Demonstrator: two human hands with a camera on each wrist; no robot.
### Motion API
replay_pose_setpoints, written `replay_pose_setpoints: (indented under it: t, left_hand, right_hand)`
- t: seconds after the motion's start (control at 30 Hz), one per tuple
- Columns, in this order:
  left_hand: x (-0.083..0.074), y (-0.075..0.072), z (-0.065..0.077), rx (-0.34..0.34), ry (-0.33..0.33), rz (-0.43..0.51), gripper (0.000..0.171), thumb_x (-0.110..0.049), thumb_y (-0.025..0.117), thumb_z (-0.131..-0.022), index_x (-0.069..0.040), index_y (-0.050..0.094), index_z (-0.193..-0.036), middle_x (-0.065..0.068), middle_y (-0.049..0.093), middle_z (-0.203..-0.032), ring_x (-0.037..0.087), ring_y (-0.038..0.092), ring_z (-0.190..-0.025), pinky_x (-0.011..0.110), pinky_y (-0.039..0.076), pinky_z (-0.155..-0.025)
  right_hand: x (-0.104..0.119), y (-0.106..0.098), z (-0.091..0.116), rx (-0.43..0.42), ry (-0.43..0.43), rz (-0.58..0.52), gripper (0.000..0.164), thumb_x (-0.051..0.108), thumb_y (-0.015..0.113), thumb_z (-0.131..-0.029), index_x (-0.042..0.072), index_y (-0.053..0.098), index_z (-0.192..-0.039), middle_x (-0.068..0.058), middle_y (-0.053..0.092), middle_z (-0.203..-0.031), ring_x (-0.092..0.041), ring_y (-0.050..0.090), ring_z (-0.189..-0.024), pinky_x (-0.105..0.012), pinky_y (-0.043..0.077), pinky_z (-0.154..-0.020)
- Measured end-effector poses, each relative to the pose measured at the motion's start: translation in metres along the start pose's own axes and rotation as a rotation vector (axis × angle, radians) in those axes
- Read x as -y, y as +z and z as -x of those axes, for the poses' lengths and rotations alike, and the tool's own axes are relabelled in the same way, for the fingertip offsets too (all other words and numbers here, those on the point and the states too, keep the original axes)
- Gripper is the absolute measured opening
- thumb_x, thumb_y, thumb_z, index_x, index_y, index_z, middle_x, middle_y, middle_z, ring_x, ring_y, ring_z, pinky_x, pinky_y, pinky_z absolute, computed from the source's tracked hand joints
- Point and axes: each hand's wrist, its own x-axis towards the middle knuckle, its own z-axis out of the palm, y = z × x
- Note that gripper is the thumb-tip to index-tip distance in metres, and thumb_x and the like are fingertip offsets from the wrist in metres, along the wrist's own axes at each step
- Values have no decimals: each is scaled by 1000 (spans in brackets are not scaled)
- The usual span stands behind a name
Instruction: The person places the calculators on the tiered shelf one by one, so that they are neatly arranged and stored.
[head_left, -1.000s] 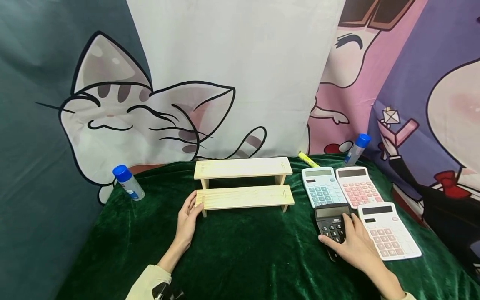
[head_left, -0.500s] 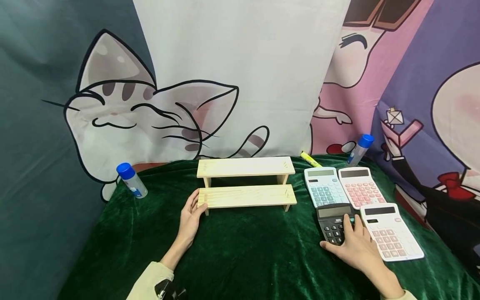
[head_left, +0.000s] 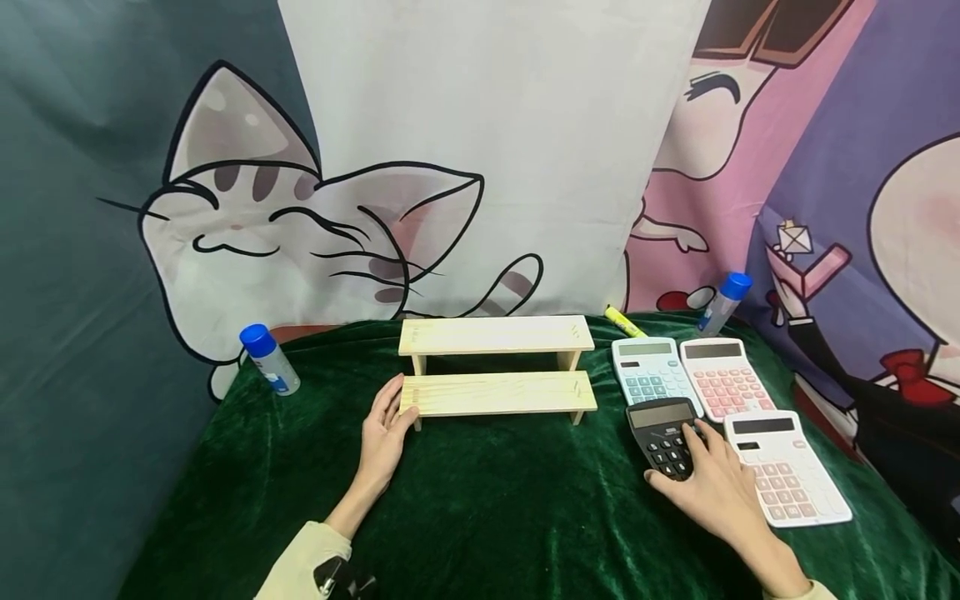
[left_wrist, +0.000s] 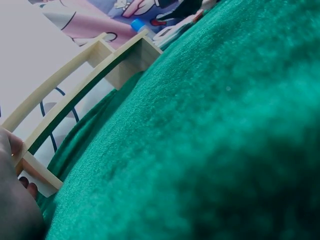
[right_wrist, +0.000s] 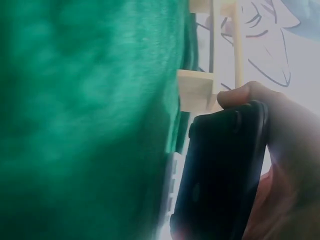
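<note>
black calculator [head_left: 658, 433] at 4 o'clock in the head view, gripped by the right hand [head_left: 712, 492], thumb along one edge (underside's showing on the right wrist cam), reaching in from about 5. left hand [head_left: 384, 437], angled from 7, pinches the wooden rack [head_left: 495, 393] at its 9 o'clock end.

Head view bright; wrist views hazy, near cloth [left_wrist: 235, 165] blurred.
</note>
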Motion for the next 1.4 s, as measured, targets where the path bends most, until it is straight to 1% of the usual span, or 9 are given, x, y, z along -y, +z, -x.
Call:
replay_pose_setpoints:
  t: [0.33,0.47,0.63,0.73,0.83,1.0,1.17,1.27,1.4]
  left_hand:
    - [-1,-2,1,26,-5,23,60,-5,60,-98,-8,37,-153,7,31,-161,21,33,-148,12,35,-107]
    - [-1,-2,2,25,0,-5,63,-6,63,-97,-9,36,-153,6,30,-161,19,30,-149,17,30,-113]
    - [-1,0,2,21,108,-55,63,-2,66,-93,1,39,-150,10,33,-159,20,29,-149,16,23,-117]
    - [0,1,2,28,176,-60,61,1,68,-91,4,43,-146,15,35,-157,22,31,-148,13,25,-114]
    - [-1,2,2,27,198,-62,58,1,70,-90,3,48,-143,15,36,-155,23,34,-145,14,28,-113]
    - [-3,1,0,12,175,-89,58,3,70,-89,2,48,-144,13,37,-154,24,39,-140,11,35,-107]
    - [-1,-1,-2,-5,151,-109,62,1,69,-90,4,44,-146,14,37,-154,25,41,-139,6,35,-102]
    - [-1,-1,-1,-14,155,-124,61,-1,70,-91,3,45,-146,14,38,-154,26,40,-139,8,34,-103]
    - [-2,0,2,-4,143,-131,59,-3,69,-92,2,46,-146,14,37,-155,25,38,-140,8,34,-102]
  right_hand:
    - [22,-13,-10,-162,-106,-81,101,53,80,-73,-4,42,-146,-29,36,-148,-49,38,-128,-65,31,-88]
    - [37,-14,-17,-195,-149,-116,99,50,80,-73,-2,42,-147,-27,36,-149,-47,37,-131,-63,30,-91]
    - [58,-10,-26,-205,-205,-140,96,47,81,-72,0,44,-147,-24,36,-152,-44,37,-133,-61,31,-92]
    - [72,-7,-33,-196,-237,-163,96,47,82,-72,2,43,-148,-22,36,-152,-43,37,-133,-61,31,-92]
    - [90,-7,-40,-204,-275,-185,97,48,82,-71,6,43,-149,-19,35,-154,-41,37,-135,-61,31,-94]
    - [124,-8,-58,-265,-378,-177,98,53,80,-69,7,45,-148,-16,36,-155,-40,38,-135,-59,32,-94]
    - [159,-6,-80,-282,-466,-165,100,56,76,-69,8,43,-150,-15,35,-156,-38,36,-136,-59,31,-97]
    - [177,-2,-92,-263,-475,-155,98,57,73,-70,10,42,-150,-15,34,-157,-38,35,-137,-59,31,-99]
    - [197,5,-102,-211,-434,-126,96,59,70,-71,10,43,-150,-14,34,-157,-39,35,-136,-59,32,-98]
